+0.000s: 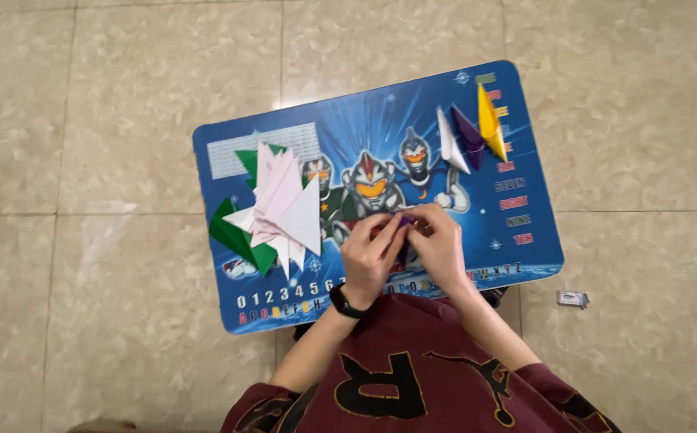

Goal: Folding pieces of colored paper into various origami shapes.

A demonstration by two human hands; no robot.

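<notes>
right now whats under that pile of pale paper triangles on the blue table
Green folded paper pokes out beneath the pale triangles, lying on the blue table. How much green lies covered cannot be seen.

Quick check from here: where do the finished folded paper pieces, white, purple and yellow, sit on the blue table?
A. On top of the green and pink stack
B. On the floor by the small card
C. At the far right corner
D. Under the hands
C: the white piece, purple piece and yellow piece lie side by side near the far right corner of the table, apart from both hands.
</notes>
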